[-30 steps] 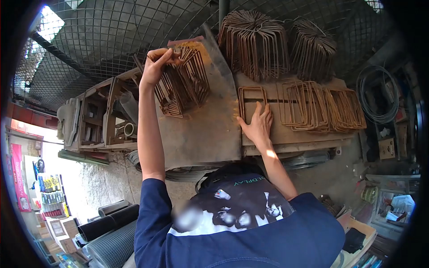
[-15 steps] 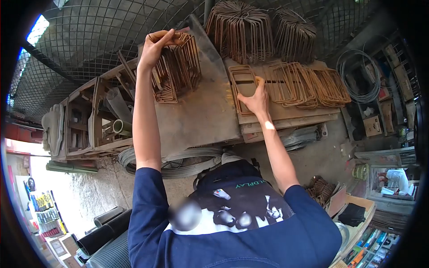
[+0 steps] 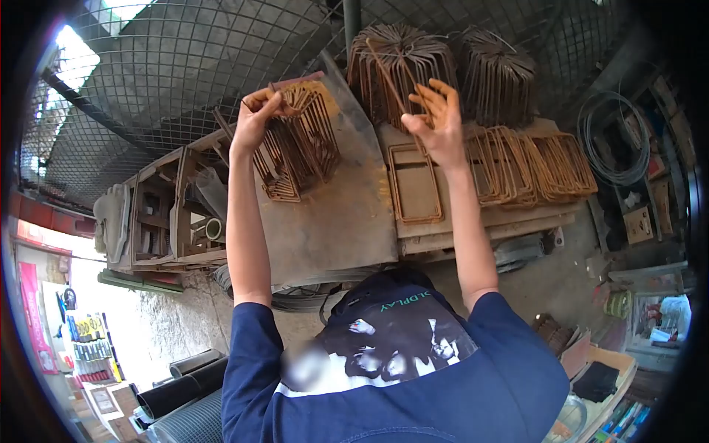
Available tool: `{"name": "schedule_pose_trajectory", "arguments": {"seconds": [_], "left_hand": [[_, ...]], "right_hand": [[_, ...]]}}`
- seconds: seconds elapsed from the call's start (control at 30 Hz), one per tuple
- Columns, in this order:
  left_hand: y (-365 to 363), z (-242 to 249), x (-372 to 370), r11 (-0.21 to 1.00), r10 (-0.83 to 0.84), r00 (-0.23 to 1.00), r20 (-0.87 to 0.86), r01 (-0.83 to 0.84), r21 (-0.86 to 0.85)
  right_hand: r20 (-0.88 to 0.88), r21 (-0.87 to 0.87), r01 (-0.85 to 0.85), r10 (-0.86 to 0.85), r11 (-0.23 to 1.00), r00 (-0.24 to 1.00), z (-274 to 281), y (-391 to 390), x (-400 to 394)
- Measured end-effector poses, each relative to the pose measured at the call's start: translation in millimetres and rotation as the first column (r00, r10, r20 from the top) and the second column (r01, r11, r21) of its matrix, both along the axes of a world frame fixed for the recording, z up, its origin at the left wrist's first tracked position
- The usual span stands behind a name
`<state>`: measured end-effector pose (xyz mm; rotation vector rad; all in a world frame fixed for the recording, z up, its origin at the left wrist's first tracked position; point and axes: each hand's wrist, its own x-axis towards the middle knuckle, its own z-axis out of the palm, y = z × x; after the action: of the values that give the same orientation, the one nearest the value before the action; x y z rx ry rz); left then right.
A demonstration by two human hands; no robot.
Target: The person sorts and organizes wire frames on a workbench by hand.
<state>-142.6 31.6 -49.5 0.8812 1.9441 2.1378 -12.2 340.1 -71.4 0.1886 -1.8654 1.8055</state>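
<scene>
My left hand (image 3: 262, 117) is closed on the top end of a bundle of rusty rectangular rebar stirrups (image 3: 314, 140), which stands on the metal-topped part of the bench. My right hand (image 3: 437, 122) is raised over the wooden board, thumb and fingers around a single rusty stirrup (image 3: 385, 72) tilted up almost edge-on. Below that hand, another flat stirrup (image 3: 417, 220) lies on the board. Just right of my right wrist, a row of overlapping stirrups (image 3: 509, 166) is spread out.
Two large stacks of rusty stirrups, a left one (image 3: 399, 55) and a right one (image 3: 498, 77), stand at the back against wire mesh (image 3: 214, 52). Wire coils (image 3: 617, 136) hang on the right. A wooden rack (image 3: 181, 207) is on the left.
My right hand has risen from the board, lifting a stirrup up and tilting it. My left hand stays at the bundle. The whole view has shifted slightly downward.
</scene>
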Motion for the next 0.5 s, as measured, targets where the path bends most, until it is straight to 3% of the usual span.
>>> {"name": "schedule_pose_trajectory", "arguments": {"seconds": [0.13, 0.23, 0.5], "left_hand": [[-4.6, -9.4, -9.6, 0.996, -0.076, 0.997, -0.031, 0.078, 0.047], [-7.9, -13.4, -12.7, 1.0, -0.015, 0.998, -0.054, 0.014, -0.023], [0.3, -4.3, 0.9, 0.997, -0.052, 0.999, -0.013, 0.053, 0.051]], "right_hand": [[-0.14, -0.01, -0.133, 0.13, 0.991, 0.982, 36.0, 8.0, -33.9], [-0.274, -0.061, -0.249, 0.223, 0.967, 0.935, 69.7, 9.4, -51.6], [-0.287, 0.048, -0.227, 0.231, 0.973, 0.93, 131.3, -4.3, -86.0]]}}
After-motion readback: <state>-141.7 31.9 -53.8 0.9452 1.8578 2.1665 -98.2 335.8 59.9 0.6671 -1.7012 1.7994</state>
